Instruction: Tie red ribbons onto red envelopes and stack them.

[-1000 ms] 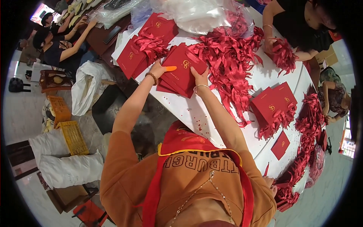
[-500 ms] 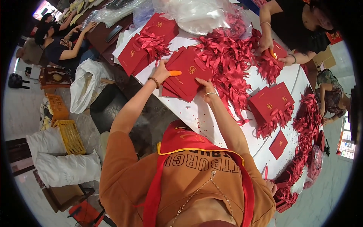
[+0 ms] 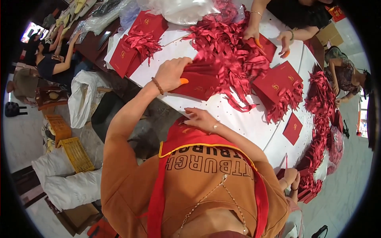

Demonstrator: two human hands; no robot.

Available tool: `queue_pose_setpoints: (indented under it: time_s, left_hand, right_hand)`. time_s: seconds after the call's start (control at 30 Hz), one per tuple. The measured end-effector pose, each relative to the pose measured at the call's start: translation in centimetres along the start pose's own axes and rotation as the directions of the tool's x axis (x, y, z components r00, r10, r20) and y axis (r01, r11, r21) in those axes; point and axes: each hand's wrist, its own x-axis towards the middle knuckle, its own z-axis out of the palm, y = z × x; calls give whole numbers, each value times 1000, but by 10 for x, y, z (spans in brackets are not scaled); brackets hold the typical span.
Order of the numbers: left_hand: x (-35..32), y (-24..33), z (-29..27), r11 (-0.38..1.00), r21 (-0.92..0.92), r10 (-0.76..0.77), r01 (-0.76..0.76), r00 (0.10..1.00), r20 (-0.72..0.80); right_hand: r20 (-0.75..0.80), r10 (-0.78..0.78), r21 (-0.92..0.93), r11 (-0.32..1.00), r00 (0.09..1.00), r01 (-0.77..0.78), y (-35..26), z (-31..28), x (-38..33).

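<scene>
My left hand [image 3: 171, 75], an orange cover on its thumb, is closed on a stack of flat red paper bags [image 3: 197, 86] with gold emblems, at the edge of the white table. The far side of the stack is tilted up and blurred, and red ribbons lie against it. My right hand [image 3: 199, 120] is lower, near the table edge in front of my red apron [image 3: 194, 137]. Its fingers are apart and nothing shows in them. A large heap of red ribbons [image 3: 232, 47] lies beyond the stack.
More red bags with ribbons lie at the left [image 3: 123, 55] and right [image 3: 278, 81], with a single red bag [image 3: 293, 128] nearer. Clear plastic wrap [image 3: 186, 12] covers the far side. Across the table, a co-worker's hands [image 3: 254, 33] handle red bags. Another person's hands [image 3: 291, 178] are at lower right.
My right hand has let go of the stack and drawn back toward my apron. My left hand keeps hold while the fanned bags have tipped and gathered. The co-worker's hands have parted.
</scene>
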Motion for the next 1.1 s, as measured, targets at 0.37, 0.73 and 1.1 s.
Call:
queue_pose_setpoints:
  time_s: [0.37,0.73,1.1]
  left_hand:
    - [-6,-9,-1,957,-289,85,-14,968,236]
    - [-7,-51,-12,884,-461,62,82,956,288]
    - [28,-35,-34,524,-850,235,52,951,203]
  right_hand:
    - [13,-565,-849,429,825,308,-88,-90,13]
    - [-3,-551,-853,438,835,285,-86,-84,14]
    - [-27,-510,-863,446,859,238,-90,-82,14]
